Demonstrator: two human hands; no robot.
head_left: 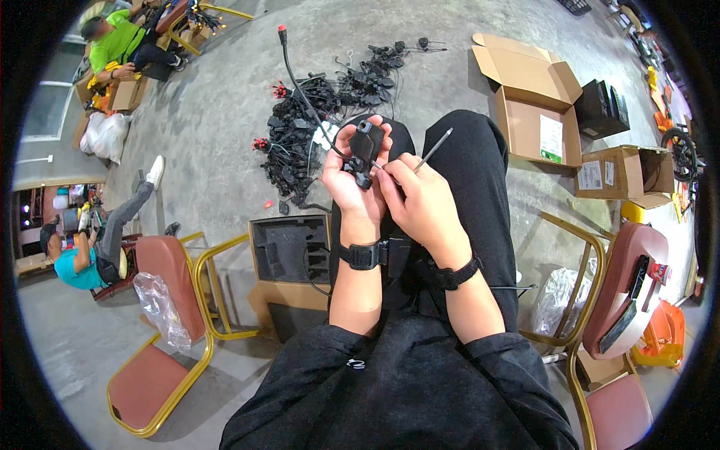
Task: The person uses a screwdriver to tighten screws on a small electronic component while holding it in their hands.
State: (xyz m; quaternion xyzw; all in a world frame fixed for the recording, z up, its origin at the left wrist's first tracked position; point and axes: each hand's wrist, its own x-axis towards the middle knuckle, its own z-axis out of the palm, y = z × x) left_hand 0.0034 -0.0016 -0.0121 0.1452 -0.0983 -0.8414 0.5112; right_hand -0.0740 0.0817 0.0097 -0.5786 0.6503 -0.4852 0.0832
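Note:
My left hand [349,186], palm up over my lap, has its fingers curled round a small black plastic part [365,142]. A black cable [300,91] rises from that part and ends in a red connector [282,30]. My right hand [421,202] pinches a slim grey metal tool [435,150], whose exact kind I cannot make out. One end of the tool points up and right; the other reaches the side of the black part. Just beyond, a heap of black cabled parts [300,120], some with red ends, lies on the concrete floor.
An open cardboard box [517,112] sits at the far right, near a black box [602,111] and a smaller carton [619,172]. A foam-lined box [291,251] is left of my legs. Pink chairs [169,281] flank me. Two people sit at the left.

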